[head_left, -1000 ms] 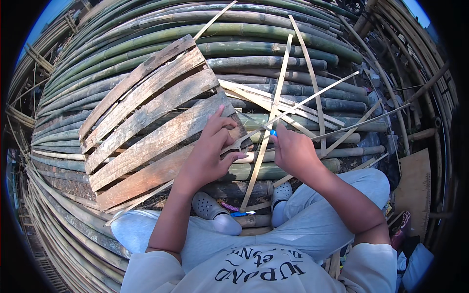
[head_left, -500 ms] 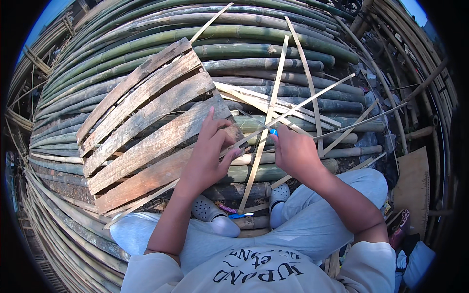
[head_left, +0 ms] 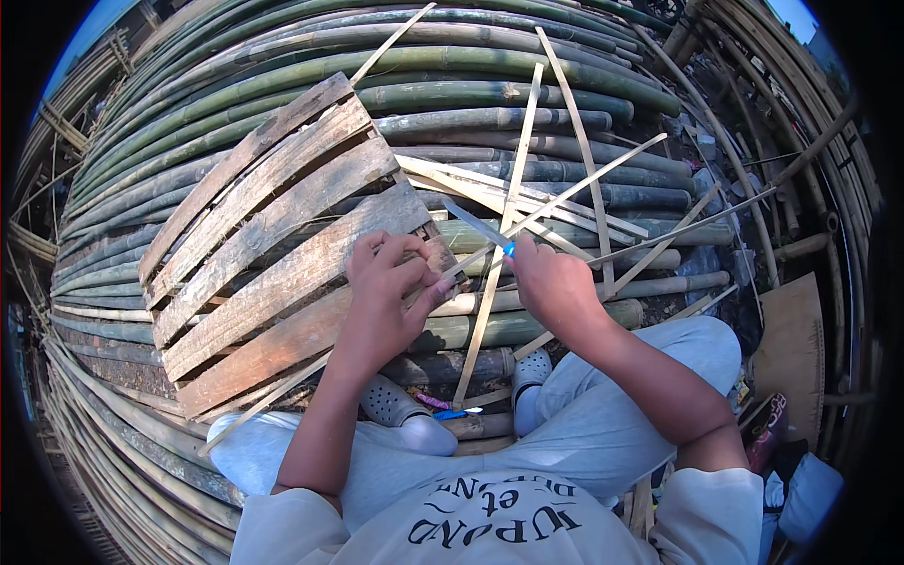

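A knife (head_left: 475,225) with a blue handle is gripped in my right hand (head_left: 557,284), its blade pointing up and left over the bamboo strips. My left hand (head_left: 388,294) is closed, thumb and curled fingers pinching a thin bamboo strip (head_left: 617,166) near the right edge of a slatted wooden board (head_left: 278,198). That strip slants up to the right past the knife. Part of it is hidden under my left hand. Beneath the knife, an upright pale strip (head_left: 499,273) crosses it.
Green bamboo poles (head_left: 527,61) lie in rows underneath and beyond. More split strips (head_left: 584,141) lie crossed at the right. A blue-handled tool (head_left: 457,413) rests between my shoes. A brown flat sheet (head_left: 789,348) stands at the right, with a dark bundle (head_left: 777,471) below it.
My left fingers, raised and spread before, have curled down. My right hand has shifted slightly left, and the knife blade now shows clearly. The whole view has moved a little.
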`<state>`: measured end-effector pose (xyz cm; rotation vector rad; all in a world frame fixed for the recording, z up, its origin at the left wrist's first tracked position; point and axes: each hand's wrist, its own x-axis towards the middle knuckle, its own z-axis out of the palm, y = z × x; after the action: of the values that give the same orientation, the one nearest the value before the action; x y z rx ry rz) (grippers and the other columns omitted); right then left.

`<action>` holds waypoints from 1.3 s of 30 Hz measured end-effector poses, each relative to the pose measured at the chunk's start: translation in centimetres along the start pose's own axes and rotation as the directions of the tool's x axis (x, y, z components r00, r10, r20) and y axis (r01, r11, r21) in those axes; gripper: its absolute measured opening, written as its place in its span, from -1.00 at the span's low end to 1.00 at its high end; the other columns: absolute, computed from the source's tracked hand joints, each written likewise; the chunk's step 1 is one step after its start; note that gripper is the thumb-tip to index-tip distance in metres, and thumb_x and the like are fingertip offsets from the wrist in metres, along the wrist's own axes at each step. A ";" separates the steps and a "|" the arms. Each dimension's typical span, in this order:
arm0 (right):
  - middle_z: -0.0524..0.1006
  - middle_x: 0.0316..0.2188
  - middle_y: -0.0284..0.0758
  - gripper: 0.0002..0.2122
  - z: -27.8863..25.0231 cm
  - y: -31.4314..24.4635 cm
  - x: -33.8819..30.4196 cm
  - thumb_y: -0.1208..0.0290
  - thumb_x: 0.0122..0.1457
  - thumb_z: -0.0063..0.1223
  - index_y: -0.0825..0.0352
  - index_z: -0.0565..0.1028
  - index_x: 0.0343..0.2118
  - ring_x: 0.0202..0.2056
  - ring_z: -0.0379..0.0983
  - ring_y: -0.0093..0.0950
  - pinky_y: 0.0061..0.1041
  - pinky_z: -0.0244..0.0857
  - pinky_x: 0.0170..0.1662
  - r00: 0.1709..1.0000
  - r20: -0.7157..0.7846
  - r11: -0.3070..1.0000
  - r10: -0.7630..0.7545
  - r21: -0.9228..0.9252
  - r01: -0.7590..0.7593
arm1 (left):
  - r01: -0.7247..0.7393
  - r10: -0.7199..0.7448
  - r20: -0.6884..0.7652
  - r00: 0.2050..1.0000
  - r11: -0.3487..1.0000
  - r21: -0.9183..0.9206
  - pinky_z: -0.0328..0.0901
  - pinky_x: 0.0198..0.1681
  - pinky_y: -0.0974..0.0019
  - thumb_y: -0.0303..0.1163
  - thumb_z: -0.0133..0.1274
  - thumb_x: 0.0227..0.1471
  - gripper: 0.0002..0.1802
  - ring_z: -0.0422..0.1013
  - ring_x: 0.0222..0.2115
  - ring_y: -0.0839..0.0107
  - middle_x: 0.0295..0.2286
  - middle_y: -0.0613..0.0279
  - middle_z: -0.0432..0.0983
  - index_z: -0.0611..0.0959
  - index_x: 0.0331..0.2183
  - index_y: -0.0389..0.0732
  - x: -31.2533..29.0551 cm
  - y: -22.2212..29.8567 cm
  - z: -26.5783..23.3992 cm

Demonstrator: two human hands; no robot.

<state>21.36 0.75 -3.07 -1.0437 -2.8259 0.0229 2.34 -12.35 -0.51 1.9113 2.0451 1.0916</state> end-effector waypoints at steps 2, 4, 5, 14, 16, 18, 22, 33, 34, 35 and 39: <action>0.50 -0.66 -0.20 -0.76 -0.3 2.1 0.8 0.25 0.34 -0.11 0.31 0.33 -0.38 -0.63 0.53 -0.24 -0.30 0.40 -0.58 0.995 -0.088 0.998 0.055 0.012 -0.054 | 0.014 -0.014 -0.004 1.000 0.991 0.130 0.25 -0.05 0.17 -0.51 0.27 -0.07 -0.82 0.34 -0.08 0.08 -0.26 0.20 0.49 0.56 -0.53 -0.30 -0.2 0.3 -0.5; 0.50 -0.68 -0.19 -0.76 -0.9 2.8 1.3 0.26 0.34 -0.12 0.32 0.33 -0.38 -0.61 0.54 -0.24 -0.28 0.40 -0.57 0.993 -0.101 0.997 0.069 0.039 -0.065 | 0.037 -0.038 -0.019 0.999 0.999 -0.039 0.22 -0.25 0.23 -0.48 0.28 -0.08 -0.81 0.32 -0.33 0.19 -0.44 0.22 0.45 0.56 -0.54 -0.29 -0.1 0.1 -0.1; 0.50 -0.68 -0.19 -0.77 -0.9 2.1 1.1 0.26 0.34 -0.11 0.33 0.33 -0.38 -0.60 0.54 -0.23 -0.27 0.40 -0.57 0.993 -0.076 0.994 0.090 0.066 -0.085 | 0.036 -0.037 -0.023 0.999 0.998 -0.042 0.22 -0.25 0.23 -0.48 0.28 -0.08 -0.81 0.32 -0.33 0.19 -0.44 0.22 0.45 0.56 -0.54 -0.29 -0.2 0.0 0.1; 0.51 -0.64 -0.09 -0.77 -0.6 4.5 1.6 0.30 0.34 -0.11 0.37 0.30 -0.37 -0.57 0.50 -0.09 -0.10 0.33 -0.52 0.988 -0.097 0.987 0.120 0.121 -0.107 | 0.070 -0.075 -0.032 0.997 0.989 -0.132 0.18 -0.47 0.28 -0.47 0.28 -0.05 -0.74 0.27 -0.57 0.29 -0.58 0.14 0.33 0.52 -0.55 -0.35 -0.2 0.3 0.2; 0.50 -0.65 -0.08 -0.78 -0.7 2.4 1.0 0.31 0.34 -0.11 0.36 0.30 -0.38 -0.59 0.49 -0.09 -0.13 0.32 -0.55 0.995 -0.043 0.987 0.087 0.140 -0.080 | 0.136 -0.138 0.004 0.990 0.972 -0.190 0.17 -0.50 0.32 -0.47 0.28 -0.03 -0.74 0.26 -0.58 0.35 -0.59 0.15 0.33 0.51 -0.55 -0.34 -0.1 0.1 0.4; 0.51 -0.67 -0.15 -0.76 -0.6 2.1 0.5 0.27 0.34 -0.12 0.35 0.32 -0.39 -0.62 0.52 -0.15 -0.21 0.37 -0.59 1.000 -0.018 0.993 0.020 0.115 -0.018 | 0.143 -0.146 0.002 0.989 0.967 -0.213 0.16 -0.51 0.33 -0.46 0.28 -0.03 -0.74 0.25 -0.59 0.38 -0.59 0.17 0.33 0.51 -0.55 -0.34 0.1 0.1 0.4; 0.51 -0.68 -0.13 -0.78 -0.7 5.8 2.2 0.31 0.34 -0.12 0.36 0.33 -0.39 -0.61 0.52 -0.13 -0.19 0.37 -0.58 0.978 -0.170 0.992 0.124 0.053 -0.116 | 0.216 -0.215 0.029 0.976 0.947 -0.239 0.15 -0.52 0.36 -0.43 0.29 -0.01 -0.72 0.20 -0.61 0.49 -0.61 0.24 0.32 0.52 -0.56 -0.33 -0.2 0.2 0.1; 0.61 -0.40 -0.05 -0.81 -3.0 3.0 3.9 0.40 0.29 -0.11 0.44 0.46 -0.31 -0.33 0.60 -0.11 -0.19 0.49 -0.29 0.974 0.038 0.968 0.223 0.105 -0.226 | 0.292 -0.279 0.089 0.956 0.933 -0.209 0.17 -0.52 0.36 -0.36 0.28 0.03 -0.72 0.21 -0.63 0.50 -0.58 0.22 0.37 0.59 -0.54 -0.35 0.2 0.0 -0.3; 0.61 -0.38 -0.04 -0.80 -3.1 3.3 4.0 0.39 0.28 -0.09 0.45 0.48 -0.31 -0.31 0.60 -0.11 -0.19 0.49 -0.25 0.977 0.047 0.968 0.210 0.128 -0.214 | 0.309 -0.295 0.099 0.950 0.931 -0.196 0.17 -0.52 0.37 -0.36 0.28 0.03 -0.72 0.21 -0.63 0.51 -0.58 0.24 0.37 0.60 -0.54 -0.35 0.3 0.0 -0.4; 0.61 -0.38 -0.04 -0.80 -3.2 3.4 4.0 0.39 0.28 -0.09 0.45 0.48 -0.31 -0.31 0.60 -0.11 -0.19 0.49 -0.25 0.975 0.058 0.966 0.215 0.132 -0.221 | 0.309 -0.295 0.105 0.950 0.933 -0.181 0.17 -0.51 0.38 -0.35 0.28 0.03 -0.73 0.20 -0.62 0.53 -0.57 0.25 0.38 0.61 -0.53 -0.35 0.4 0.0 -0.4; 0.61 -0.35 -0.03 -0.79 -2.9 4.0 4.5 0.41 0.27 -0.07 0.44 0.54 -0.32 -0.25 0.58 -0.09 -0.17 0.46 -0.17 0.977 0.085 0.963 0.198 0.167 -0.209 | 0.307 -0.286 0.130 0.949 0.933 -0.189 0.18 -0.50 0.40 -0.33 0.27 0.05 -0.72 0.21 -0.61 0.55 -0.56 0.26 0.40 0.62 -0.52 -0.35 0.6 -0.6 -0.1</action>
<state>20.93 6.65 0.13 -1.3082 -2.7001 0.3266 1.69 -11.78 -0.54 1.4692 1.9933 1.0615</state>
